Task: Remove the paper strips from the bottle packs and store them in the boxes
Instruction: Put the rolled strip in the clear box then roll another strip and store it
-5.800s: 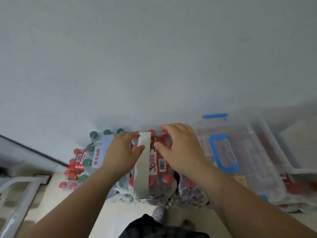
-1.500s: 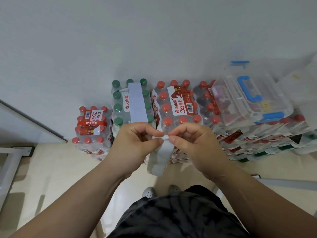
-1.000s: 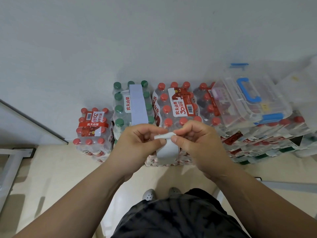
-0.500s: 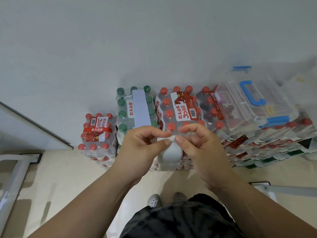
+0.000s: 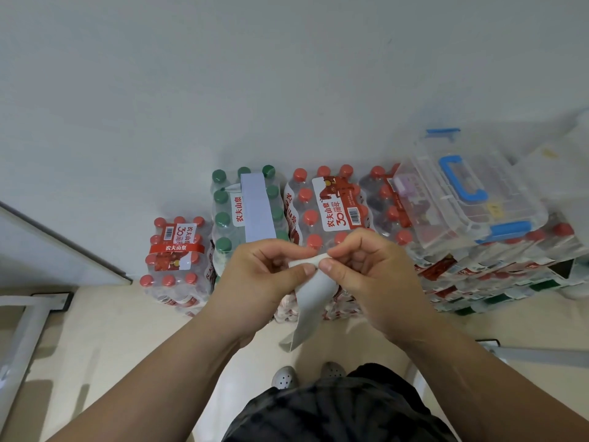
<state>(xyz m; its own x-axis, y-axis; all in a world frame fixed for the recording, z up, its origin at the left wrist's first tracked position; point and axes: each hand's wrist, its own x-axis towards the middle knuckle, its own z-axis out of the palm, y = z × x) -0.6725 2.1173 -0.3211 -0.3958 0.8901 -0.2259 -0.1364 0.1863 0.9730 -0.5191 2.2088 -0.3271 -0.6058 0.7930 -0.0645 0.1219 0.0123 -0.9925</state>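
A pale grey paper strip (image 5: 310, 306) hangs between my hands, its top end folded over. My left hand (image 5: 258, 279) and my right hand (image 5: 363, 275) both pinch that top end with thumb and fingers, in front of the red-capped bottle pack (image 5: 331, 212). To its left stands a green-capped pack (image 5: 223, 218) with another pale strip (image 5: 256, 208) lying across its top. A clear plastic box with a blue handle (image 5: 462, 193) rests shut on the stacked packs to the right.
A lower red-capped pack (image 5: 173, 260) sits on the floor at the left. Stacks of further packs (image 5: 497, 279) fill the right side under the box. Behind everything is a white wall; a metal frame (image 5: 19, 330) lies at the left, and my shoes (image 5: 285, 378) are below.
The strip came off the red-capped pack since the earliest frame and I stepped back. In the last half second its lower end dropped longer while both hands kept pinching the top.
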